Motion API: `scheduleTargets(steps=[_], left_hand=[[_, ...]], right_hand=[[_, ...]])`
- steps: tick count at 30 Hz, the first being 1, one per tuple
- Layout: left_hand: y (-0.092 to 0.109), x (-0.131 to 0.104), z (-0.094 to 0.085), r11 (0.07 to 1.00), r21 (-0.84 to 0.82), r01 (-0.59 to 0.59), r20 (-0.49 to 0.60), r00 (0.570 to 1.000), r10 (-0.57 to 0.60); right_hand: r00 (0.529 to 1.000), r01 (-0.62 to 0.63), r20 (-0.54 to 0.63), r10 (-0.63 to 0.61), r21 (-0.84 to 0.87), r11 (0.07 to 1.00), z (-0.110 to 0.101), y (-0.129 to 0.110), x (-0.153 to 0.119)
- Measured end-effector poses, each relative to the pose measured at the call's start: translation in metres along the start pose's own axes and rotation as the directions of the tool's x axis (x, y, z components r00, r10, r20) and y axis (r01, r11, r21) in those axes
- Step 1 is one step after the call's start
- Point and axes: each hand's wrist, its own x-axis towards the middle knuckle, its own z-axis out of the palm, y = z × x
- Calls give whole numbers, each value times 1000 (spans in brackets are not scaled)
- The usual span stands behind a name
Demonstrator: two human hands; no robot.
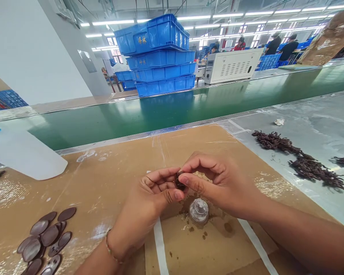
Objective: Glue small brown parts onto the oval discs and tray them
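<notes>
Both of my hands meet at the middle of the view, above the brown work surface. My left hand (151, 202) pinches a small dark brown piece (179, 181) from the left side. From the right, my right hand (218, 181) grips the same piece between thumb and forefinger. Fingers cover most of the piece, so its full shape is hidden. Just below the hands stands a small clear container (198, 211) with whitish contents, touched by neither hand. Dark oval pieces (50, 235) lie in a loose pile at the lower left.
Dark stringy pieces (309, 168) lie on the grey table at right. A translucent white container (31, 152) stands at left. Beyond the green belt (109, 122) are stacked blue crates (163, 59) and a beige machine (232, 65). Several people are in the background.
</notes>
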Motion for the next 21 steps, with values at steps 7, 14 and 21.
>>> scheduleTargets(steps=[7, 14, 21], left_hand=[[-1, -2, 1, 1000, -11, -4, 41, 999, 5], [-2, -2, 0, 1000, -9, -13, 71, 997, 13], [-2, -1, 1, 999, -43, -17, 47, 999, 19]], right_hand=[[988, -152, 14, 152, 179, 972, 2, 1, -2], [976, -216, 63, 208, 357, 909, 5, -2, 1], [976, -217, 52, 213, 362, 907, 8, 1, 0]])
